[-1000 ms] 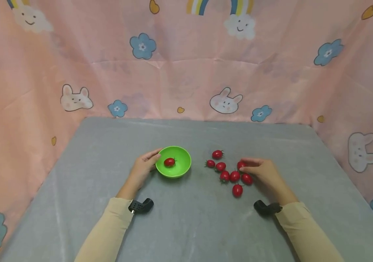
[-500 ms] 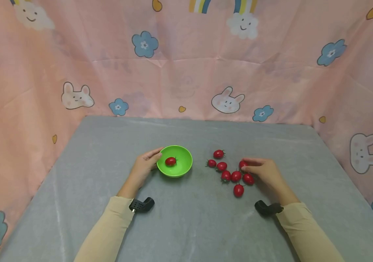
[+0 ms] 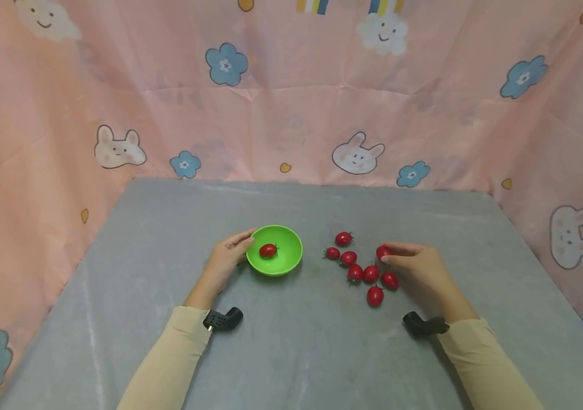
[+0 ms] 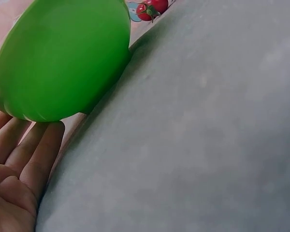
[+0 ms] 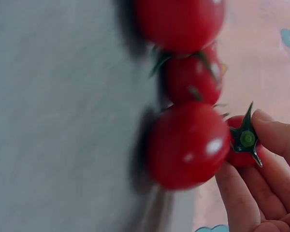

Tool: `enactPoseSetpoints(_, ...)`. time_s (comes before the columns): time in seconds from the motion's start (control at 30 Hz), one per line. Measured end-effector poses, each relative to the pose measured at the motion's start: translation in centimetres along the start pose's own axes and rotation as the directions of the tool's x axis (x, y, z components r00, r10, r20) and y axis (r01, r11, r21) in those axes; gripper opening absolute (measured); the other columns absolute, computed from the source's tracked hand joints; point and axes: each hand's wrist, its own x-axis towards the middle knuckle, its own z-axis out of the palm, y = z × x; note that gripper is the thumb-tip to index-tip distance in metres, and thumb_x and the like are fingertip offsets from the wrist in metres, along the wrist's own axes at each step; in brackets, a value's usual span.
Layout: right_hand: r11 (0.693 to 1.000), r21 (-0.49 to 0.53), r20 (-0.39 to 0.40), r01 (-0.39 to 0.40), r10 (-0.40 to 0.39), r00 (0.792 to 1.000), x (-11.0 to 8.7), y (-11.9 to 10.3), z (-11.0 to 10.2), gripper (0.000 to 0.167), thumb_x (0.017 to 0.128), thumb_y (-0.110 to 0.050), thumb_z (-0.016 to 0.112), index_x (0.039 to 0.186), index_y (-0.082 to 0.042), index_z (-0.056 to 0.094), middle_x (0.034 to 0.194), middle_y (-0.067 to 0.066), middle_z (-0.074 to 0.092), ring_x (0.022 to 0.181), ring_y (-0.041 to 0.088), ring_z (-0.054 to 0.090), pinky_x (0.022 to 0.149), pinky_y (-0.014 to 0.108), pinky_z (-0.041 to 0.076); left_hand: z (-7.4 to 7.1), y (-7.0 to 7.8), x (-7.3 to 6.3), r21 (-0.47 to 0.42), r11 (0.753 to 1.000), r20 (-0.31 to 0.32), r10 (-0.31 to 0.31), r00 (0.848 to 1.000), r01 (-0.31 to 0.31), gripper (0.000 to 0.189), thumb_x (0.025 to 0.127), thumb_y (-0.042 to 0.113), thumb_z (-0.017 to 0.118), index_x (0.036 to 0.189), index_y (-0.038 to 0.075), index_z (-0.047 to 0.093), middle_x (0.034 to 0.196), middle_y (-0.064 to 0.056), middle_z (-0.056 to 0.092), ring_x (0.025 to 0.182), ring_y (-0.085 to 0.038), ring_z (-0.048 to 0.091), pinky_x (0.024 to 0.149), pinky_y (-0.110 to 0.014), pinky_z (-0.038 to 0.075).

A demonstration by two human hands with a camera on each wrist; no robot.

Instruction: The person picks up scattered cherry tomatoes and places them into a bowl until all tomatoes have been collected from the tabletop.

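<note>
A small green bowl (image 3: 288, 253) stands left of the middle of the grey table, with one red cherry tomato (image 3: 268, 251) inside. My left hand (image 3: 221, 263) holds the bowl at its left side, thumb at the rim; in the left wrist view the fingers (image 4: 44, 152) touch the bowl's outer wall. To the right, my right hand (image 3: 421, 269) pinches a cherry tomato (image 3: 382, 252) between thumb and fingers. The right wrist view shows this tomato's green calyx (image 5: 247, 138) facing the camera. Several loose cherry tomatoes (image 3: 371, 274) lie just left of and below that hand.
A pink cloth (image 3: 281, 114) printed with rabbits, flowers and clouds hangs behind and beside the grey table (image 3: 296, 353). Black wrist-worn devices sit on the left wrist (image 3: 223, 319) and right wrist (image 3: 425, 324).
The right hand has lifted slightly with its pinched tomato, away from the loose ones. The left hand and bowl keep their place; the whole head view has shifted a little.
</note>
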Motion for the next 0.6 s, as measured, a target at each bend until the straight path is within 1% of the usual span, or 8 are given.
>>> enactPoseSetpoints(0.1,1.000,0.000,0.013,0.002,-0.002,1.000,-0.4,-0.7,0.1,0.064,0.090,-0.049,0.070,0.140,-0.011,0.059,0.143,0.015,0.057,0.137,0.031,0.045,0.110,0.049,0.042,0.0,-0.2,-0.1,-0.006,1.000,-0.001,0.002,1.000,-0.002,0.040,0.100,0.023,0.060,0.137,0.008,0.061,0.140,-0.011,0.061,0.101,0.000,0.065,0.084,-0.017,0.054)
enactPoseSetpoints(0.23,1.000,0.015,0.028,-0.007,0.007,1.000,-0.9,-1.9,0.4,0.063,0.089,-0.049,0.071,0.140,-0.014,0.059,0.145,0.015,0.056,0.140,0.034,0.040,0.113,0.057,0.036,-0.1,0.0,-0.1,0.003,1.000,0.001,0.007,1.000,-0.007,0.040,0.100,0.023,0.060,0.137,0.009,0.061,0.140,-0.011,0.061,0.100,0.001,0.065,0.083,-0.017,0.054)
enactPoseSetpoints(0.37,1.000,0.011,0.039,-0.008,0.008,0.999,-0.9,-2.5,0.6,0.063,0.088,-0.049,0.072,0.139,-0.015,0.060,0.145,0.015,0.056,0.141,0.034,0.038,0.113,0.060,0.033,0.0,0.2,-0.1,0.004,1.000,0.002,0.008,1.000,-0.008,0.039,0.100,0.022,0.059,0.137,0.009,0.061,0.140,-0.010,0.061,0.100,0.001,0.064,0.083,-0.017,0.054)
enactPoseSetpoints(0.5,1.000,0.016,0.033,0.022,-0.022,0.999,-1.0,-2.8,0.8,0.060,0.087,-0.046,0.074,0.137,-0.015,0.062,0.142,0.014,0.059,0.134,0.033,0.046,0.111,0.059,0.035,0.1,0.2,-0.1,0.011,1.000,0.007,0.011,1.000,-0.012,0.039,0.100,0.024,0.060,0.137,0.010,0.061,0.141,-0.009,0.060,0.102,0.000,0.064,0.084,-0.018,0.054)
enactPoseSetpoints(0.6,0.999,0.028,0.036,0.044,-0.045,0.998,-1.1,-3.0,1.0,0.057,0.088,-0.043,0.074,0.136,-0.014,0.063,0.138,0.015,0.062,0.127,0.032,0.053,0.110,0.057,0.038,0.1,0.2,-0.2,0.018,1.000,0.004,-0.003,1.000,0.003,0.039,0.100,0.024,0.060,0.137,0.011,0.061,0.142,-0.008,0.060,0.103,-0.001,0.064,0.084,-0.018,0.054)
